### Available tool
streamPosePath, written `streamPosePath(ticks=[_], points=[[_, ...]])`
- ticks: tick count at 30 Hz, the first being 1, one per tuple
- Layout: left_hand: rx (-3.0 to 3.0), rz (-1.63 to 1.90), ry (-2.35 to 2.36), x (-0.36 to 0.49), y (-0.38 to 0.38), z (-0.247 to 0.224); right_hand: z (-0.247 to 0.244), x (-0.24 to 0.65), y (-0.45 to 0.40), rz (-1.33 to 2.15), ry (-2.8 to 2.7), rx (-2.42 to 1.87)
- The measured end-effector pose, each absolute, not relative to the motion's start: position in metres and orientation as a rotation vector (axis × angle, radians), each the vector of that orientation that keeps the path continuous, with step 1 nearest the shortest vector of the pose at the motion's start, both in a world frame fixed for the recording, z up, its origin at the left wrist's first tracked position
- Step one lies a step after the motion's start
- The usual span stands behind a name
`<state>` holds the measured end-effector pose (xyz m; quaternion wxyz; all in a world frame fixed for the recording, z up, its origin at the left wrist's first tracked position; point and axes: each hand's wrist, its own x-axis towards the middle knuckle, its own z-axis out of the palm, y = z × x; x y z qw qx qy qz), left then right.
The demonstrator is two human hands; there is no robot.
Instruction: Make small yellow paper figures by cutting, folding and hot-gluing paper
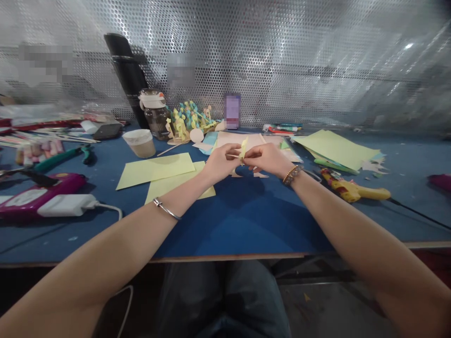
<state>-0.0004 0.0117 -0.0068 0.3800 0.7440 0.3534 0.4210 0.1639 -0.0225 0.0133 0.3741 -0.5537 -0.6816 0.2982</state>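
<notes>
My left hand (221,162) and my right hand (267,157) meet over the middle of the blue table, fingertips almost touching. Between them a small yellow paper piece (244,146) stands up, pinched by the fingers of both hands. Its lower end is hidden by the fingertips. Pale paper cutouts (260,175) lie just below the hands. To the left, yellow paper sheets (158,170) overlap on the table, partly under my left forearm. Pink paper (230,137) lies behind the hands.
A yellow hot glue gun (362,191) lies at right with its cord, near green sheets (333,145). At left are a paper cup (140,143), a jar (157,119), a black thermos (127,77), pliers (61,159) and a purple power strip (45,190). Small paper figures (192,117) stand behind.
</notes>
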Motion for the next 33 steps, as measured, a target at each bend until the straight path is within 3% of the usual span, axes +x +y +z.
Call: streamPosePath(ticks=[22,29,33], points=[[1.869,1.249,0.855,0.001,0.007,-0.002,0.013,0.160,-0.024,0.612,-1.922,-1.382],[2.051,1.300,0.938,-0.020,0.018,0.021,0.026,0.180,-0.021,0.559,-1.779,-1.404],[2.337,1.058,1.104,-0.038,0.030,0.017,0.033,0.198,-0.017,0.572,-1.609,-1.420]])
